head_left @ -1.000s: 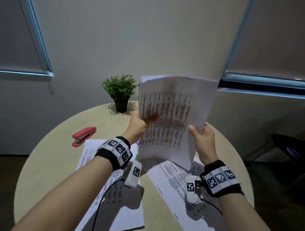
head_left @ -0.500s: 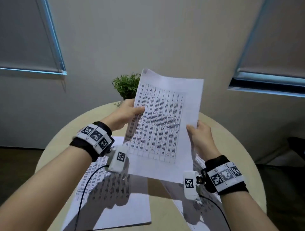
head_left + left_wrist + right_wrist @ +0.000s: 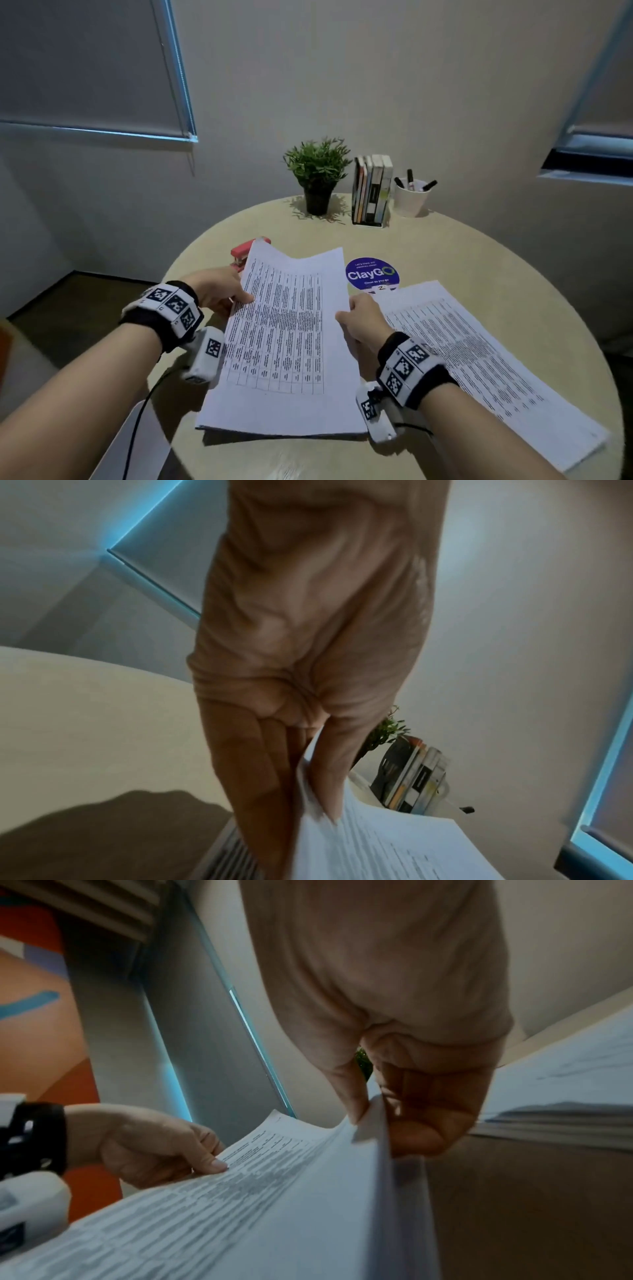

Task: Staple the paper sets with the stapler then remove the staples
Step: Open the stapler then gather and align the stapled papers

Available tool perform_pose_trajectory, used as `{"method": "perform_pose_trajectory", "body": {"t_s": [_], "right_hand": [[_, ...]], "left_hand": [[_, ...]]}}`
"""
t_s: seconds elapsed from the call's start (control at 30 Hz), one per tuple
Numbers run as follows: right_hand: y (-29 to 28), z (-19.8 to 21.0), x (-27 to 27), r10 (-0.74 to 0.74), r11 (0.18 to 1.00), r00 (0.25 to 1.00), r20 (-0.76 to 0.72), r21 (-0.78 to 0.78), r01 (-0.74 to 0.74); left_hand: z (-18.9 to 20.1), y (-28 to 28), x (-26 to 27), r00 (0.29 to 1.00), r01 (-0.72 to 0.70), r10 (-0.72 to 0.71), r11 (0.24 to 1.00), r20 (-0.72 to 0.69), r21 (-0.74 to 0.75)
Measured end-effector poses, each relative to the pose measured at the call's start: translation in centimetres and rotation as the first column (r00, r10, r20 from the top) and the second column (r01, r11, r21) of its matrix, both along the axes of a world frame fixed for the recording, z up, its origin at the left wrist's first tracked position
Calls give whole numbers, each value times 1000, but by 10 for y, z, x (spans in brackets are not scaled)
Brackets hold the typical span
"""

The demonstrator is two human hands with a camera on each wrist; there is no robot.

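While left hand [image 3: 219, 291] and right hand [image 3: 363, 322] pinch paper set [image 3: 287, 342], markers [image 3: 411, 180] in white cup [image 3: 409, 202]

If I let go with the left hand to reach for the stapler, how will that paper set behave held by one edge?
Probably floppy: the paper set already bows between the left hand and right hand. The sheets look loose, their edges fanning at the right thumb in the right wrist view, so they may slide apart. It seems light enough to hold by a pinch.

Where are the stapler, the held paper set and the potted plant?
stapler [image 3: 241, 254], head view, red top left of the sheets.
held paper set [image 3: 284, 342], head view, middle of top page.
potted plant [image 3: 317, 200], head view, dark pot.
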State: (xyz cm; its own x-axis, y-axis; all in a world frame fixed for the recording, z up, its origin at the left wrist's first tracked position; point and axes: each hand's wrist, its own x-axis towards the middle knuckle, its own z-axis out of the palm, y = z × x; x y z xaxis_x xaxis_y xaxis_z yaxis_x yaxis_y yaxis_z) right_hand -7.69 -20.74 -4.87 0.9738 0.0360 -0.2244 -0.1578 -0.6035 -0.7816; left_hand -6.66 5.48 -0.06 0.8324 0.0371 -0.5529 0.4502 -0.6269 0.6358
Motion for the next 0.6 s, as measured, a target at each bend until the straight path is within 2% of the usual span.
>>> {"method": "perform_pose_trajectory", "body": {"t_s": [0.1,0.17,0.23,0.3,0.37,0.43,0.5,0.53,0.6], "right_hand": [[3,-7,4,20,989,998,-56,-143,-27],[2,-8,4,45,976,997,-64,-210,-58],[-1,-3,3,54,962,996,-71,-263,-71],[-11,2,7,13,968,998,-63,-251,-28],[-32,9,18,-74,980,996,-53,-187,63],[-63,18,29,-189,965,981,-33,-194,179],[-100,23,33,-294,911,955,-30,-312,271],[-117,22,32,-343,870,939,-33,-389,304],[-143,21,24,-432,794,899,-77,-505,338]], "left_hand": [[-13,0,1,999,10,-7,995,-35,99],[-20,1,3,999,36,-37,969,0,243],[-21,1,2,995,79,-96,902,20,424],[-17,-3,0,988,83,-143,801,56,593],[-13,-6,3,966,-2,-175,735,192,678],[-11,-16,14,893,-65,-225,793,390,606],[-7,-38,23,816,-18,-240,898,525,439],[-3,-55,24,799,28,-242,929,551,368],[0,-93,24,793,146,-289,945,536,293]]}}
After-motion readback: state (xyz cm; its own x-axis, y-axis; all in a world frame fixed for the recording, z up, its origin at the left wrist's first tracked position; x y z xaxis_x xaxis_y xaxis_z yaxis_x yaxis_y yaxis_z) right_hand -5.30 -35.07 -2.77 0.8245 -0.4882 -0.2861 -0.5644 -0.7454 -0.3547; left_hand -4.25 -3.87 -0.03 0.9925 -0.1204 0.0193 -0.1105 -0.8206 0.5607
